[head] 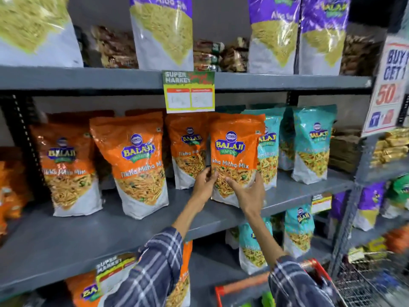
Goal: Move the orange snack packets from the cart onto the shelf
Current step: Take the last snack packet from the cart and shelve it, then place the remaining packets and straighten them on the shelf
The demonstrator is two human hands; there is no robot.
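- The orange-and-white plastic snack packet marked "Balaji Wafers Tikha Mitha Mix" (235, 156) that you hold stands upright at the front of the grey metal middle shelf (66, 238), its base on or just above the shelf surface; you cannot tell which.
- Your left hand (204, 185) has its grip closed on the packet's lower left edge, thumb on the front face.
- Your right hand (247, 191) cups the packet's lower right corner, thumb on the front and fingers wrapped round the side, so this grip is also closed on the packet.
- 3 more orange packets of the same kind (132, 162) stand upright to the left on the same shelf, 1 just behind the held packet.
- Teal snack packets (313, 142) stand just to the right, the nearest partly hidden behind the held one.
- A yellow-and-green paper price tag (189, 91) hangs from the shelf edge above.
- Purple-and-white snack packets (162, 32) fill the top shelf.
- Your checked blue sleeves (152, 269) show low in view, and the red-handled wire cart (365, 282) sits at the lower right.
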